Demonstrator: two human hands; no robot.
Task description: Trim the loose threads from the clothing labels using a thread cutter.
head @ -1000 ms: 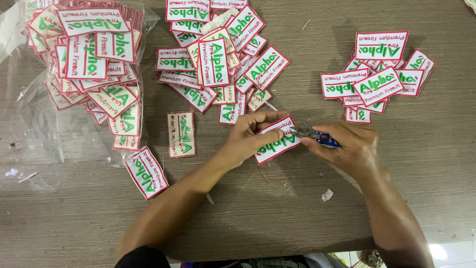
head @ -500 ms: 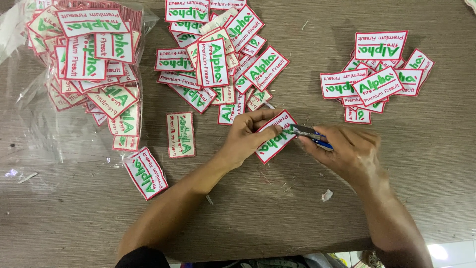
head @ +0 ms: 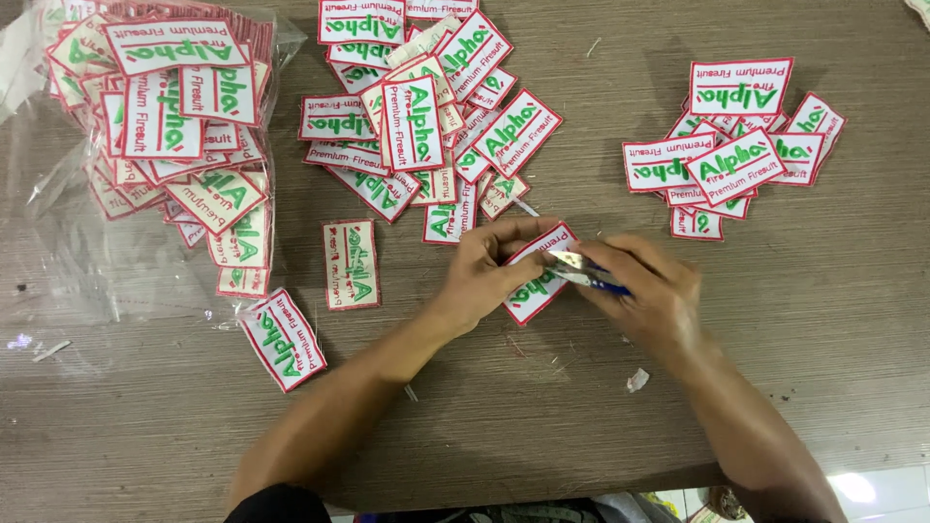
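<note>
Right hand (head: 647, 291) closes around small blue-handled metal thread snips (head: 584, 273), whose blades rest on the right edge of a white rectangular embroidered patch with red border and green lettering (head: 536, 283). Left hand (head: 487, 266) pinches that patch by its left side, thumb on top, holding it just above the brown wooden table (head: 833, 320), near the middle. Judging by this, the step in hand is trimming stray threads off the patch edge; the next move calls for a short, careful nip along the border, blades kept off the stitching. Both forearms reach in from the near edge and converge, wrists low, elbows spread. Outward lie a heap of like patches (head: 426, 107) at far centre, a smaller heap (head: 741, 145) at far right, a clear plastic bag of patches (head: 165, 136) at far left, and a white fabric scrap (head: 636, 380) near the right wrist
</note>
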